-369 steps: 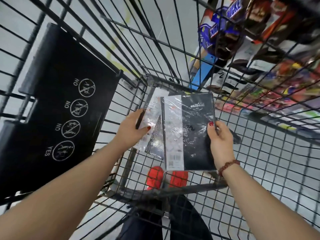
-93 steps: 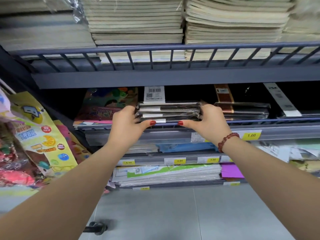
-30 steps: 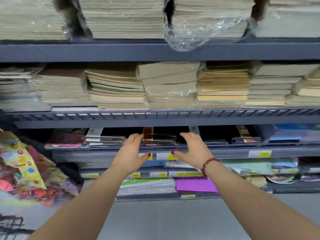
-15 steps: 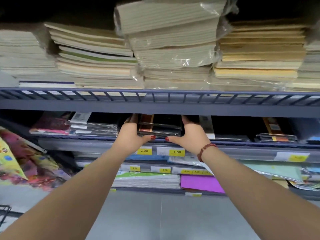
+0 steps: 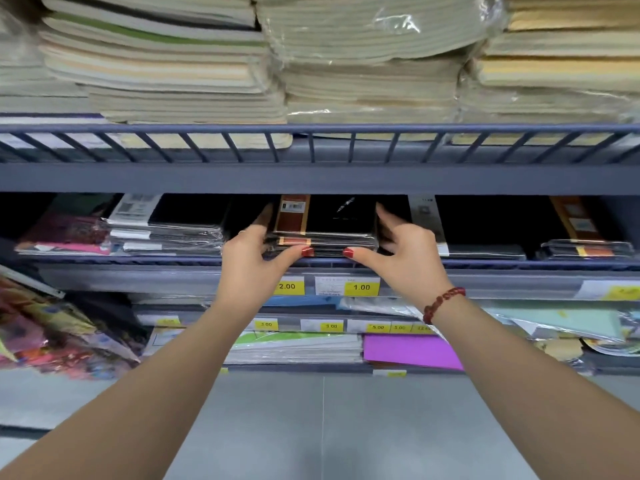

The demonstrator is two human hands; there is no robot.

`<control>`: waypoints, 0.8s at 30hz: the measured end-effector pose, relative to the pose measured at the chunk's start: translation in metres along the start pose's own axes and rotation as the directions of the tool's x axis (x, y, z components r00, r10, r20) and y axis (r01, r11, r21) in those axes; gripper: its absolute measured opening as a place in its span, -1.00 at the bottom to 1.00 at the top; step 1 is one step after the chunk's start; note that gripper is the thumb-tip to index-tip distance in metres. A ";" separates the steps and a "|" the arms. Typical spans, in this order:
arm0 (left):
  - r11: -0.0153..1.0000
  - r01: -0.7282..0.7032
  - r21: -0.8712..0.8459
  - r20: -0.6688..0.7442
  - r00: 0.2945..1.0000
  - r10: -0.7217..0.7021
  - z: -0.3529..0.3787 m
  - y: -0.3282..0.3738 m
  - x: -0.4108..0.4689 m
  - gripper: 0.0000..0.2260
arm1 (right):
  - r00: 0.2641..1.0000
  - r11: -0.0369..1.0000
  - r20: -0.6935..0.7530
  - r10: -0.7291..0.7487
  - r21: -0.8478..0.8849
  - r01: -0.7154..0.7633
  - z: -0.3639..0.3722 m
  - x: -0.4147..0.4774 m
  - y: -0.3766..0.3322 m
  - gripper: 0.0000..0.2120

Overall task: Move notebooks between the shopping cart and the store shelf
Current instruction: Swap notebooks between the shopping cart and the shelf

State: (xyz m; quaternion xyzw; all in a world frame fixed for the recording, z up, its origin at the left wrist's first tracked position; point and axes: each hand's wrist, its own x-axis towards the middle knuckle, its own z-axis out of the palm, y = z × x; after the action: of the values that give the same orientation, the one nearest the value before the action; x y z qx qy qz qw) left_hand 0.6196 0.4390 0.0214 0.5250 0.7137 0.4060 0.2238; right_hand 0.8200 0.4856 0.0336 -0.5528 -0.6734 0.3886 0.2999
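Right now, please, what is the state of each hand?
Left hand: open, fingers flat against the notebook stack, left side.
Right hand: open, fingers flat against its right side.

left hand (image 5: 254,261): fingers straight, thumb inward | right hand (image 5: 403,258): mirrored pose
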 end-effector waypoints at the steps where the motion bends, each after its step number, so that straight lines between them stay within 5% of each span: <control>1: 1.000 -0.014 -0.010 -0.005 1.000 0.014 -0.001 -0.001 -0.001 -0.59 | 1.000 0.998 -0.003 0.005 0.057 -0.005 0.000 -0.003 0.000 -0.23; 9: 0.998 -0.063 -0.006 -0.073 0.995 0.062 0.002 -0.008 -0.002 -0.77 | 0.993 0.996 -0.106 -0.054 0.070 0.061 0.007 -0.013 0.003 -0.40; 15: 0.984 -0.146 0.107 -0.052 0.987 0.152 -0.009 0.004 -0.012 -0.48 | 0.990 0.993 -0.089 -0.111 -0.051 0.107 -0.010 -0.021 0.002 -0.43; 18: 0.940 -0.266 0.213 -0.064 0.956 0.285 -0.015 0.017 -0.023 -0.56 | 0.966 0.962 -0.135 -0.221 -0.192 0.193 -0.041 -0.033 0.010 -0.54; 24: 0.830 -0.526 0.182 0.181 0.848 0.498 0.026 0.057 -0.042 -0.64 | 0.956 0.902 -0.223 -0.191 -0.425 0.081 -0.110 -0.042 0.049 -0.55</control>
State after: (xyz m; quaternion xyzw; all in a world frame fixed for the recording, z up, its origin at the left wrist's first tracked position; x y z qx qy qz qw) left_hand 0.6860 0.4161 0.0482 0.7436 0.5724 0.3335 0.0904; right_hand 0.9461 0.4701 0.0496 -0.6009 -0.7320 0.1404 0.2888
